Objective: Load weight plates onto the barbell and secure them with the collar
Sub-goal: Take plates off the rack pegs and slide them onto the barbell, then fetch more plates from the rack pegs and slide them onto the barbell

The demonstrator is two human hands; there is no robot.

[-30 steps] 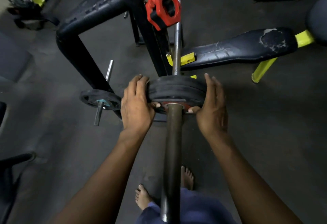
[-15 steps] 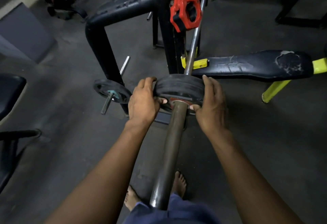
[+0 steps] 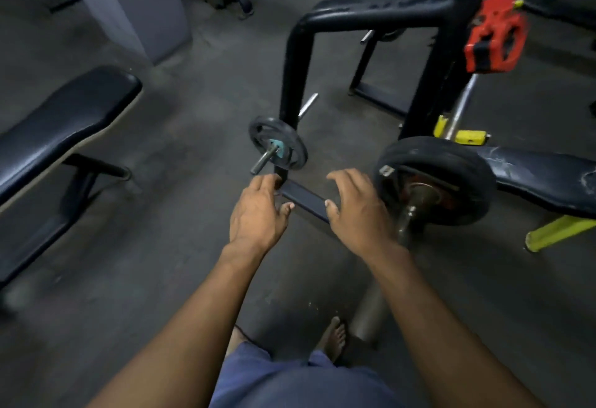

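Both empty, left hand (image 3: 258, 210) and right hand (image 3: 358, 210), fingers loosely spread; loaded plates (image 3: 433, 178) unsecured (red collar (image 3: 495, 36) unfitted), liable to slide off.

a single head-worn wide view looked forward and down, close over both forearms toward the gym floor (image 3: 180, 201).

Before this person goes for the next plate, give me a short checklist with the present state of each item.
1. Left hand free to grasp: ok, open, holding nothing.
2. Right hand free: ok, open, off the plates.
3. Black rubber weight plates seated on the steel barbell sleeve: ok, though whether they are fully home cannot be told.
4. Red plastic clamp collar fitted against the plates: not ok, it hangs up on the black rack.
5. Small black iron plate available on its storage peg: ok, near the left hand.
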